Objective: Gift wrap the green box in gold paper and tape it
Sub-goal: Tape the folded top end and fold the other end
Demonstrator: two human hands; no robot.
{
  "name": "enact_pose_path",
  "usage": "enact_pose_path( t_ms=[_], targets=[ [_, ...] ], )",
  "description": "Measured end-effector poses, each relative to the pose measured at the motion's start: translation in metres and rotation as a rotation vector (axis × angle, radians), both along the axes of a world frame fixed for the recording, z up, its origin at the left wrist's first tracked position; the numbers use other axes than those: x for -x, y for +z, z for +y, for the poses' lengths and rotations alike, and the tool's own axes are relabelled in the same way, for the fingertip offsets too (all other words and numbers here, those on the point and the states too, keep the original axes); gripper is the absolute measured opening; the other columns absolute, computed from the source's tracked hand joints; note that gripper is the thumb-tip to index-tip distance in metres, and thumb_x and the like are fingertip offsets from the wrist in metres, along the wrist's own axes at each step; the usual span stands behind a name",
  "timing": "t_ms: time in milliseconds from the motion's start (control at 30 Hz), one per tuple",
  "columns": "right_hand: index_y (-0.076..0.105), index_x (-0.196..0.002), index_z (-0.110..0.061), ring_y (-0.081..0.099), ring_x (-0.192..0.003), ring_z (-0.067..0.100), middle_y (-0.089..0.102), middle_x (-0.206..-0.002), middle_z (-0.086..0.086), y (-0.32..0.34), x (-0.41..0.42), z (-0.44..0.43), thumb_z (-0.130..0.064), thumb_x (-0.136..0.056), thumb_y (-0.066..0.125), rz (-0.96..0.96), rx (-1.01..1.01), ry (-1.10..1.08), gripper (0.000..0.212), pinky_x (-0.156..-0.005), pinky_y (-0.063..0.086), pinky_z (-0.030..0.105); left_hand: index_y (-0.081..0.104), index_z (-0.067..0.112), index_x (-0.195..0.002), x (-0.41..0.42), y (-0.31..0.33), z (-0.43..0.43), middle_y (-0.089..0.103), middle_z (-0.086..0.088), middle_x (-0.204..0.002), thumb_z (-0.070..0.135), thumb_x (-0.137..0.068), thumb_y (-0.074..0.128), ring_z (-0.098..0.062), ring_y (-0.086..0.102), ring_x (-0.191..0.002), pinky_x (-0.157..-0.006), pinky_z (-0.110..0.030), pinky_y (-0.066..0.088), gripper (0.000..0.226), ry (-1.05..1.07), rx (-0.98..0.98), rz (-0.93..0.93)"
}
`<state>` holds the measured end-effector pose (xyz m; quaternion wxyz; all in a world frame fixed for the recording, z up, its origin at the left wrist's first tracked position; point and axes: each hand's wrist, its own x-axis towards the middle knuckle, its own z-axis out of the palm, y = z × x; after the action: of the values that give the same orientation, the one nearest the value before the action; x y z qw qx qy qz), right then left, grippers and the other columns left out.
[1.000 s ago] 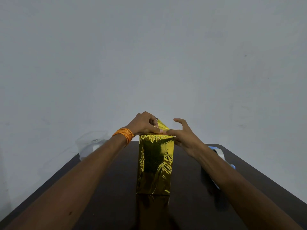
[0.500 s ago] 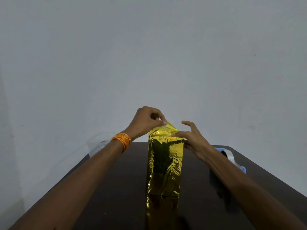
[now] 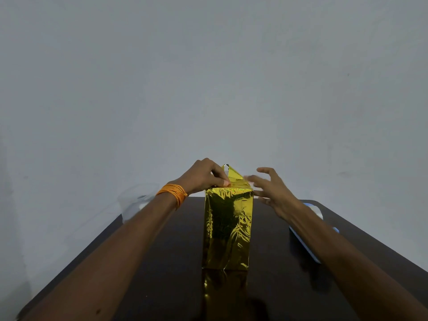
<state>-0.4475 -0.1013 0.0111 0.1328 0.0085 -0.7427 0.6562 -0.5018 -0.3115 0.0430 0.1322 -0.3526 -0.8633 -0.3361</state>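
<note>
Dark table [image 3: 176, 262]: I count one gold-wrapped box [image 3: 228, 228], upright. My left hand [image 3: 203, 177] pinches its top flap [image 3: 234, 173]; right hand [image 3: 271, 191] spread just beside. One tape roll [image 3: 315, 209] at right.

There is one view only, from a camera on my head. It faces forward and a little down, along my two forearms, which enter from the bottom corners and run in toward the middle. The wide lens makes the worktop [image 3: 176, 262] broad near me and narrow at its far end. The wall [image 3: 208, 77] fills more than the upper half, and the worktop fills the lower part. My left hand [image 3: 203, 176] and right hand [image 3: 273, 191] sit near the middle of the frame at arm's reach, by the top of the box [image 3: 228, 228], which stands upright in the centre.
</note>
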Motion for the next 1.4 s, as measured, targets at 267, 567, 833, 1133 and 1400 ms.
enact_pose_path(
  t_ms=[267, 567, 833, 1133, 1400],
  targets=[
    [0.075, -0.093, -0.019, 0.069, -0.080, 0.009, 0.076, -0.082, 0.000, 0.032, -0.006, 0.012, -0.019, -0.092, 0.066, 0.296, -0.332, -0.129, 0.009, -0.071, 0.048, 0.024, 0.079, 0.014, -0.095, 0.001, 0.000, 0.000, 0.074, -0.002, -0.098, 0.019, -0.087, 0.073, -0.005, 0.059, -0.083, -0.065, -0.014, 0.041, 0.012, -0.030, -0.011, -0.023],
    [0.057, -0.131, -0.033, 0.052, -0.074, 0.011, 0.075, -0.083, 0.011, 0.076, -0.010, 0.008, -0.017, -0.089, 0.072, 0.100, -0.754, 0.218, 0.047, -0.069, 0.043, 0.028, 0.079, 0.012, -0.097, 0.001, 0.000, 0.000, 0.071, 0.002, -0.089, 0.019, -0.087, 0.073, -0.003, 0.057, -0.074, -0.062, -0.014, 0.038, 0.014, -0.039, -0.004, -0.032],
    [0.036, -0.145, -0.037, 0.054, -0.084, 0.017, 0.071, -0.088, 0.016, 0.089, 0.002, -0.011, -0.016, -0.092, 0.067, 0.041, -0.883, 0.324, 0.064, -0.075, 0.043, 0.032, 0.078, 0.013, -0.097, 0.003, -0.002, -0.002, 0.068, 0.007, -0.084, 0.021, -0.086, 0.074, -0.004, 0.057, -0.078, -0.063, -0.016, 0.038, 0.014, -0.045, 0.003, -0.027],
    [0.040, -0.145, -0.036, 0.059, -0.090, 0.017, 0.067, -0.083, -0.002, 0.083, 0.020, -0.012, -0.025, -0.082, 0.070, -0.038, -0.922, 0.383, 0.071, -0.080, 0.046, 0.035, 0.079, 0.013, -0.096, 0.007, -0.002, -0.003, 0.070, 0.004, -0.089, 0.021, -0.086, 0.075, -0.005, 0.058, -0.084, -0.067, -0.018, 0.041, 0.013, -0.051, -0.014, -0.032],
    [0.040, -0.146, -0.032, 0.056, -0.084, 0.017, 0.064, -0.087, -0.001, 0.077, 0.027, -0.013, -0.020, -0.088, 0.073, -0.074, -1.033, 0.366, 0.067, -0.072, 0.042, 0.033, 0.078, 0.012, -0.096, 0.007, -0.002, -0.002, 0.069, 0.006, -0.081, 0.018, -0.086, 0.074, -0.003, 0.059, -0.076, -0.065, -0.013, 0.043, 0.012, -0.061, -0.017, -0.041]
  ],
)
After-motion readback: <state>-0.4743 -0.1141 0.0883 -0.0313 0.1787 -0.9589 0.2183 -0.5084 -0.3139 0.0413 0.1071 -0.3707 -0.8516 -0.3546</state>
